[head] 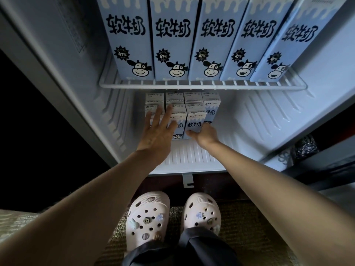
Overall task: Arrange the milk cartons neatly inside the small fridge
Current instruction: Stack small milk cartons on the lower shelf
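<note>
While both bare arms stretch forward, pale clogs (148, 217) studded with charms stand on a woven mat (240, 227) at six o'clock of the view. Past them, in the lower compartment of the small fridge (269, 121), the left hand (157, 135) lies flat, its fingers straight and spread against the small milk cartons (173, 104). At three o'clock of it, the right hand (206, 135) grips the front right carton (194, 123), thumb on its lower front, fingers curled round its right side. These small cartons stand upright, packed touching, two rows deep on the ribbed floor. Farther, at twelve o'clock, a white wire shelf (201, 86) carries five tall milk cartons (215, 41) side by side, printed fronts facing out.
</note>
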Demonstrator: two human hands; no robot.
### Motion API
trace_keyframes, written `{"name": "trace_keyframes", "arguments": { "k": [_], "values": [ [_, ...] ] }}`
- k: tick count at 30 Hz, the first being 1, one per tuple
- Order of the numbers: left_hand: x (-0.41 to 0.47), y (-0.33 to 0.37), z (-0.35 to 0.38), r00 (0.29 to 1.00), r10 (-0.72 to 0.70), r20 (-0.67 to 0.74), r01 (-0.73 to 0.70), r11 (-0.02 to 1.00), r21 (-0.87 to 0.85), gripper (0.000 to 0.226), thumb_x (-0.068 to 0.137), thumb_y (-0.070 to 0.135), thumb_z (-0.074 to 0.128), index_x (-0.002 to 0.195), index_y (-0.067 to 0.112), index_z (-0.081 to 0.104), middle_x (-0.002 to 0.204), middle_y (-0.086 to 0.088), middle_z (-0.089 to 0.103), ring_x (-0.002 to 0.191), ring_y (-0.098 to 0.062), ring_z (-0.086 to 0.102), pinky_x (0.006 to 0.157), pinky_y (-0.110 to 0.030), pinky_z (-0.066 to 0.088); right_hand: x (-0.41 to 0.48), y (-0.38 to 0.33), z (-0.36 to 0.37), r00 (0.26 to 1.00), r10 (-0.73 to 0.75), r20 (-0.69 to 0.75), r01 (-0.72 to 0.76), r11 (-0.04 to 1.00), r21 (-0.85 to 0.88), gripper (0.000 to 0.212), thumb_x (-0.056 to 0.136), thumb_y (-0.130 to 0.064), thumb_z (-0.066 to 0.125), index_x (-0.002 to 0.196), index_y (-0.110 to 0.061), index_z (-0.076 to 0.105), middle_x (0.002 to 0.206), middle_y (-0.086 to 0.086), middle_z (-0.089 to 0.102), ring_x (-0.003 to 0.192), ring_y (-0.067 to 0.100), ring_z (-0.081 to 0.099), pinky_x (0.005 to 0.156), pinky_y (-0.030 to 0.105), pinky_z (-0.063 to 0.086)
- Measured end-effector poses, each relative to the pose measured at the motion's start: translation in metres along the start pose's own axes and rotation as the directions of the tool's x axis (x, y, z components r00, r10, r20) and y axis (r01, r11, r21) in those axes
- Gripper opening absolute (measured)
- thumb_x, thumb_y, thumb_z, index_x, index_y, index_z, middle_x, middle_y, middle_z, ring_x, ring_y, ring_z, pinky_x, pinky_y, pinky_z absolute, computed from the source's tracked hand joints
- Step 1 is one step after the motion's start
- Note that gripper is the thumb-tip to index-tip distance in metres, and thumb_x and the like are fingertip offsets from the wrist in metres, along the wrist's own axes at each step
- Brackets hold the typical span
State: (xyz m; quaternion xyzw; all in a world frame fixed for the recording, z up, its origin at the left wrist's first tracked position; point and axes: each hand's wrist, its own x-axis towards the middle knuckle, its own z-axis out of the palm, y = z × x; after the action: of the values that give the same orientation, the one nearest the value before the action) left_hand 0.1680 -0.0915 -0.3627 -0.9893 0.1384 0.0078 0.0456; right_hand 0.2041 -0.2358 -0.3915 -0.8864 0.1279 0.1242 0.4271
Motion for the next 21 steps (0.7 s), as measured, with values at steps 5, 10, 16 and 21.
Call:
{"name": "trace_keyframes", "arguments": {
  "k": [5, 10, 16, 21],
  "values": [
    [-0.003, 0.003, -0.012, 0.998, 0.001, 0.057, 0.003, 0.997, -0.082, 0.06, 0.092, 0.005, 0.041, 0.147, 0.018, 0.018, 0.156, -0.008, -0.023, 0.145, -0.027, -0.019, 0.116, -0.043, -0.011, -0.011, -0.001, -0.005, 0.998, 0.035, 0.046, -0.034, 0.999, -0.016, 0.048, 0.087, -0.013, 0.063, 0.131, -0.004, 0.046, 0.133, 0.01, 0.054, 0.124, 0.024, 0.051, 0.096, 0.023, 0.04],
    [-0.013, 0.012, -0.028, 0.997, 0.007, 0.081, 0.006, 0.988, -0.155, 0.057, 0.091, 0.0, 0.039, 0.144, 0.014, 0.024, 0.157, -0.009, -0.017, 0.146, -0.026, -0.016, 0.117, -0.041, -0.007, -0.036, -0.008, -0.021, 0.999, 0.027, 0.023, -0.025, 0.997, -0.075, 0.036, 0.091, -0.008, 0.054, 0.127, -0.003, 0.05, 0.129, 0.011, 0.056, 0.117, 0.025, 0.055, 0.078, 0.02, 0.04],
    [-0.046, 0.033, -0.085, 0.991, -0.06, 0.121, 0.104, 0.911, -0.4, 0.044, 0.088, 0.001, 0.045, 0.132, 0.007, 0.044, 0.143, -0.013, 0.033, 0.133, -0.028, 0.034, 0.112, -0.039, 0.034, -0.099, -0.027, -0.061, 0.999, -0.029, -0.043, 0.024, 0.994, -0.11, 0.03, 0.09, -0.008, 0.054, 0.118, 0.004, 0.056, 0.127, 0.017, 0.057, 0.114, 0.028, 0.054, 0.083, 0.026, 0.041],
    [-0.092, 0.06, -0.15, 0.994, -0.09, 0.058, 0.107, 0.811, -0.576, 0.029, 0.091, 0.008, 0.049, 0.118, 0.001, 0.056, 0.123, -0.016, 0.053, 0.109, -0.031, 0.056, 0.093, -0.039, 0.05, -0.181, -0.045, -0.107, 0.981, -0.147, -0.124, 0.132, 0.984, -0.121, 0.024, 0.089, -0.014, 0.056, 0.111, -0.007, 0.061, 0.119, 0.01, 0.062, 0.111, 0.024, 0.056, 0.082, 0.023, 0.039]
  ]
}}
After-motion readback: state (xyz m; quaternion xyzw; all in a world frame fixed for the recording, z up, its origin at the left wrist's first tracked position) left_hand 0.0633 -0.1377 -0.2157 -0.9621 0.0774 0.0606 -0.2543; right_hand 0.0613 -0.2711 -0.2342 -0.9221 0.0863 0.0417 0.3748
